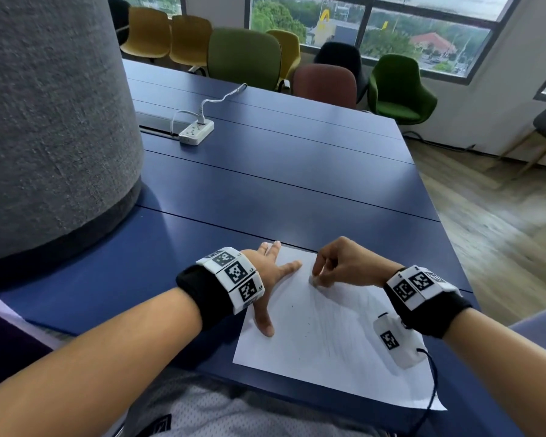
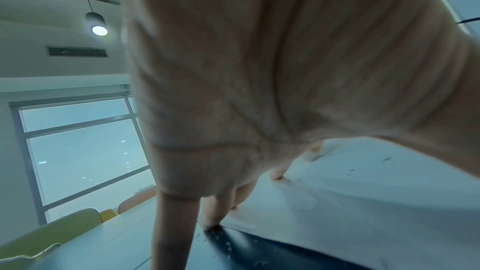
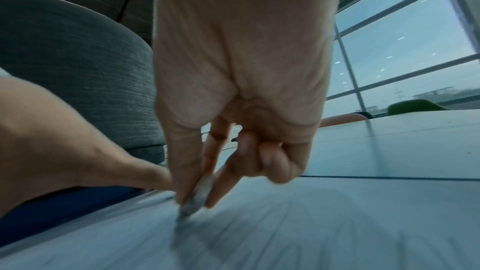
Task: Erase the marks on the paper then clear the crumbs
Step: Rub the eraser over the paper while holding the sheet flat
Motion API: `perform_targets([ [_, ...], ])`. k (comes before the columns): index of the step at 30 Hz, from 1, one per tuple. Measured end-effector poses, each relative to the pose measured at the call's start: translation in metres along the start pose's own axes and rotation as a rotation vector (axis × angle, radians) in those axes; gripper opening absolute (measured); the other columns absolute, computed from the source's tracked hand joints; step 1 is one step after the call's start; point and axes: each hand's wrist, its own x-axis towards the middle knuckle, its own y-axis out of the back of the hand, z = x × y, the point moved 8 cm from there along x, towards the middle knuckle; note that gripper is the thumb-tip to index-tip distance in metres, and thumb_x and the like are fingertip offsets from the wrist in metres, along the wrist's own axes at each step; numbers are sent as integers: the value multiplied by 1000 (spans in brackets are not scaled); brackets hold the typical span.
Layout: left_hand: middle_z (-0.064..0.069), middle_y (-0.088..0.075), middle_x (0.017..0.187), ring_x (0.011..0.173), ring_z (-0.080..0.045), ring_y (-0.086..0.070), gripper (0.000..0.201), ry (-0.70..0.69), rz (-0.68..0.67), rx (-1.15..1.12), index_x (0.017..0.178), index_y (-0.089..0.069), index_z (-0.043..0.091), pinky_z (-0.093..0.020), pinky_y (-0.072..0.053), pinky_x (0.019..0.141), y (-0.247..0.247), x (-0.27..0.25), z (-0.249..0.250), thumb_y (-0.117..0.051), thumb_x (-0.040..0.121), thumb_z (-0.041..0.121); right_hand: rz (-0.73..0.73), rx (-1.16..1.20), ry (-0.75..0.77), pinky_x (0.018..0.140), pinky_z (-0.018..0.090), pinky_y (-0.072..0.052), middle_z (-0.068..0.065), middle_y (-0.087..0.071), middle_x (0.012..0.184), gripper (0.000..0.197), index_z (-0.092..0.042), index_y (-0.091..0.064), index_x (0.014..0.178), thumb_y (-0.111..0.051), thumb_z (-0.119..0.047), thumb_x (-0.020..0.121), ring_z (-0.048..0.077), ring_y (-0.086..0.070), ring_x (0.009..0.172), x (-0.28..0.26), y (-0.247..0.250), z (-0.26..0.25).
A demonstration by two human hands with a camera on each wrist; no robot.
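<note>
A white sheet of paper (image 1: 312, 339) with faint grey pencil strokes lies on the blue table (image 1: 265, 190) at its near edge. My left hand (image 1: 270, 279) lies flat with spread fingers on the sheet's left edge and far corner, holding it down. My right hand (image 1: 331, 269) pinches a small grey-smudged eraser (image 1: 314, 280) between thumb and fingers and presses it onto the upper part of the sheet. In the right wrist view the eraser (image 3: 196, 198) touches the paper (image 3: 311, 233) among grey streaks. Small dark crumbs (image 2: 350, 169) dot the paper (image 2: 363, 202) in the left wrist view.
A large grey fabric-covered column (image 1: 51, 121) stands on the table at the left. A white power strip (image 1: 196, 132) with its cable lies farther back. Several coloured chairs (image 1: 243, 58) line the far side below windows. A cable (image 1: 429, 389) hangs from my right wrist over the sheet.
</note>
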Motion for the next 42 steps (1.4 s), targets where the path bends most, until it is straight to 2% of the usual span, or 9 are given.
perform_targets([
  [3, -10, 30, 160, 151, -27, 16, 144, 0, -3, 4, 151, 21, 45, -47, -27, 116, 1, 0, 0, -87, 57, 63, -103, -60, 16, 55, 11, -41, -6, -70, 64, 7, -16, -74, 80, -78, -19, 76, -1, -60, 56, -4, -8, -4],
  [8, -9, 30, 160, 151, -26, 16, 145, -4, 0, -10, 151, 21, 46, -46, -25, 117, 0, 1, 0, -88, 56, 63, 111, -12, 3, 49, 7, -38, -7, -66, 63, 10, -12, -72, 84, -76, -19, 79, -5, -55, 49, 6, 10, 6],
  [13, -10, 30, 160, 151, -27, 14, 144, -1, -1, 7, 151, 21, 45, -46, -26, 116, 1, -1, 1, -87, 57, 63, -127, -74, 8, 54, 10, -41, -5, -70, 64, 7, -16, -73, 78, -79, -20, 77, -1, -59, 56, -1, -8, -2],
  [18, -9, 31, 160, 151, -27, 16, 144, 1, -7, -5, 151, 21, 46, -47, -25, 117, 0, 1, 0, -87, 57, 63, 70, -70, -16, 54, 15, -41, -3, -70, 65, 8, -13, -70, 78, -76, -18, 78, -1, -57, 52, 9, 14, 7],
  [23, -10, 29, 161, 151, -28, 15, 144, 2, -4, 7, 151, 21, 45, -47, -26, 116, 1, 0, 0, -87, 57, 63, -158, -103, 11, 58, 16, -44, -6, -70, 65, 8, -18, -70, 78, -77, -22, 78, 1, -60, 57, -3, -11, -1],
  [28, -10, 30, 160, 151, -27, 16, 143, -5, -2, -7, 151, 20, 45, -47, -25, 117, 1, -1, 1, -87, 57, 63, -21, -80, -1, 55, 15, -41, -5, -69, 66, 6, -17, -71, 81, -76, -19, 78, -2, -56, 53, 0, 3, 1],
  [32, -11, 31, 160, 151, -28, 17, 143, -1, -17, 6, 151, 22, 43, -48, -25, 116, 1, -2, 1, -86, 58, 63, -254, -106, 47, 59, 18, -44, -4, -69, 66, 9, -17, -73, 82, -71, -9, 77, 1, -58, 58, -12, -23, -11],
  [37, -9, 31, 160, 151, -27, 17, 143, 0, -14, -15, 150, 21, 45, -48, -26, 117, 1, -2, 0, -86, 58, 63, -33, -32, 30, 56, 16, -41, -5, -68, 63, 5, -15, -72, 81, -75, -16, 77, -1, -56, 53, -4, -3, -4],
  [42, -9, 31, 160, 150, -27, 18, 143, 6, -21, -7, 151, 22, 44, -49, -26, 118, 1, -3, 1, -86, 58, 62, -248, -78, 56, 61, 22, -44, -5, -69, 66, 7, -19, -73, 79, -75, -15, 75, 2, -58, 58, -16, -25, -11],
])
